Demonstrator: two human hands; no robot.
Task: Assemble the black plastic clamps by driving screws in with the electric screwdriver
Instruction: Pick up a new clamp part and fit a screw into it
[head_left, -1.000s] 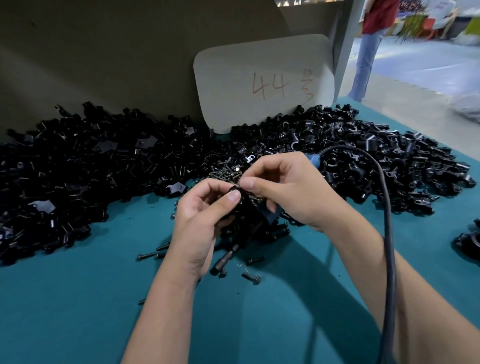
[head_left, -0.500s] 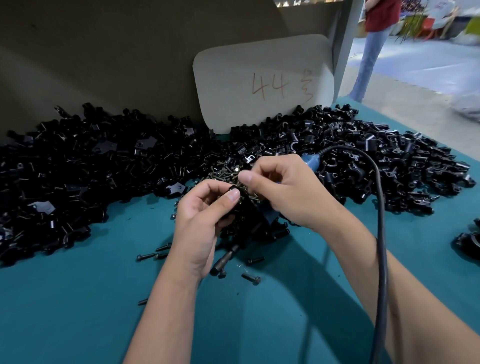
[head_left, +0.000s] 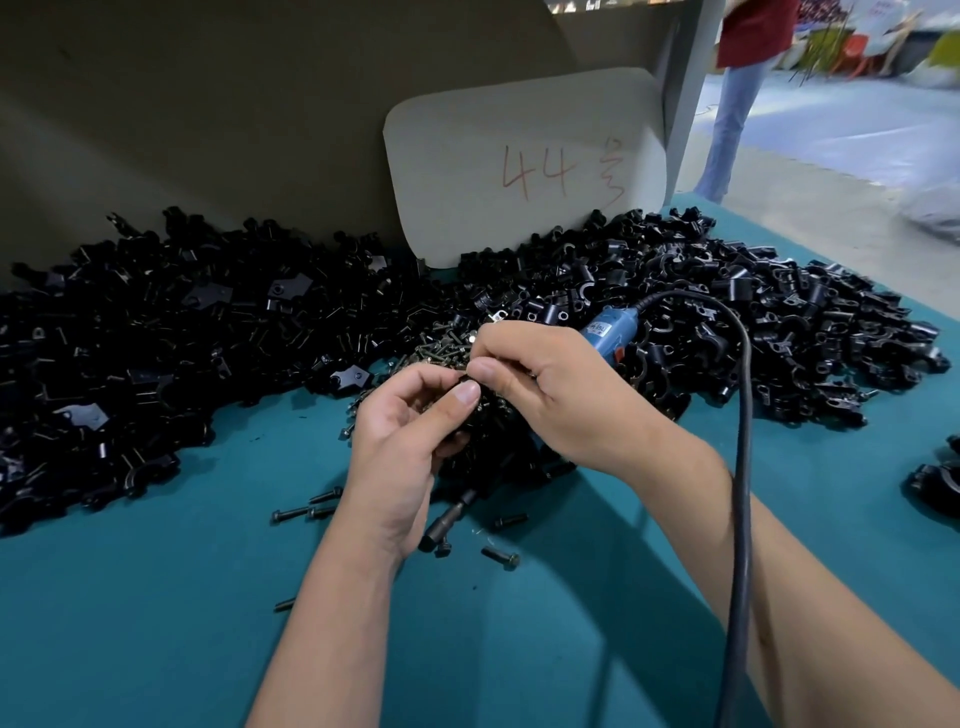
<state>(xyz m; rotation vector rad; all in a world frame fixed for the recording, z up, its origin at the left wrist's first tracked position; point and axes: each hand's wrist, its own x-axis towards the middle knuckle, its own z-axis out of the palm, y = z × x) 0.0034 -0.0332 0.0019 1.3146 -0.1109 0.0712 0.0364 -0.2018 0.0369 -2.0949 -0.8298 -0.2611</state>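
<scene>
My left hand (head_left: 410, 441) grips a black plastic clamp (head_left: 480, 415) at the middle of the table, thumb on top of it. My right hand (head_left: 550, 395) pinches a small screw at the clamp's top between thumb and forefinger; the screw itself is almost hidden. The same hand holds the blue electric screwdriver (head_left: 608, 330), whose body passes under the palm; its dark bit end (head_left: 447, 519) pokes out below my left hand. A black cord (head_left: 745, 467) loops from the tool down along my right arm.
Big heaps of black clamp parts lie at the left (head_left: 156, 353) and right (head_left: 753, 322). A small pile of screws (head_left: 441, 348) sits behind my hands, with loose screws (head_left: 501, 557) on the teal table (head_left: 156, 623). A board marked 44 (head_left: 524, 161) leans at the back. A person (head_left: 743, 78) stands far right.
My right hand has shifted slightly left, bringing its pinched fingertips against the top of the clamp. The cord has swung a little. My left hand stays put.
</scene>
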